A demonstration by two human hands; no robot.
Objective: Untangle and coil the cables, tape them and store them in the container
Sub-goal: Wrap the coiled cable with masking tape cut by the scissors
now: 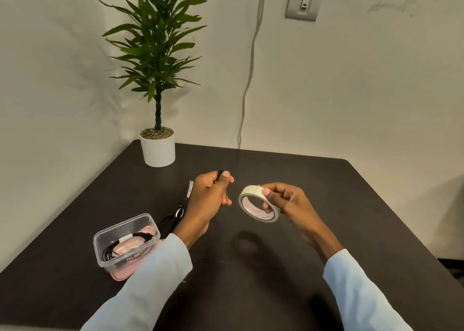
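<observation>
Black cable [219, 177] is being pinched in the left hand [211, 195], thumb pressing it against the curled fingers above the middle of the dark table [326, 205]; more of it is trailing down behind the wrist. Just beside it, the right hand [286, 201] is gripping a cream tape roll [258, 204], thumb on its outer face, held off the surface. Near the left edge, a clear plastic container [125, 240] is sitting on a pink lid [120, 275], already holding a coiled, taped black cable [118, 248]. A potted plant [157, 84] is standing at the far left corner.
</observation>
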